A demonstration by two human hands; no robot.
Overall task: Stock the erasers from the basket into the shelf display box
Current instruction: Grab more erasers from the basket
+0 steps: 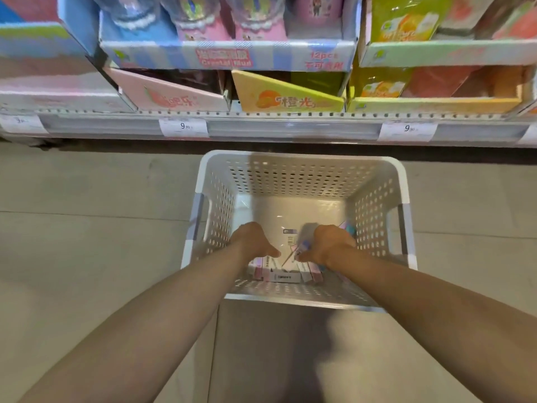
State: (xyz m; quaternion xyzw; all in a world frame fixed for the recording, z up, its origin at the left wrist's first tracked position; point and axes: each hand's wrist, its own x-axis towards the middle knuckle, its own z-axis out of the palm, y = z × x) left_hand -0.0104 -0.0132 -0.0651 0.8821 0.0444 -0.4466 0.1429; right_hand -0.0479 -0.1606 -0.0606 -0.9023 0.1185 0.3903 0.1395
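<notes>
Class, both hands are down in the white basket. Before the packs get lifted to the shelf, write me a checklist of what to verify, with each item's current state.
1. Both hands inside the basket: ok; left hand and right hand are low, near its floor.
2. Eraser packs left to stock: ok; several lie at the near wall.
3. Left hand's hold on a pack: cannot tell; fingers hidden.
4. Right hand's hold: cannot tell; a blurred pack edge shows at the thumb.
5. Room in a display box: ok; the orange box looks open and dark inside.
6. Which box takes erasers: cannot tell.
</notes>
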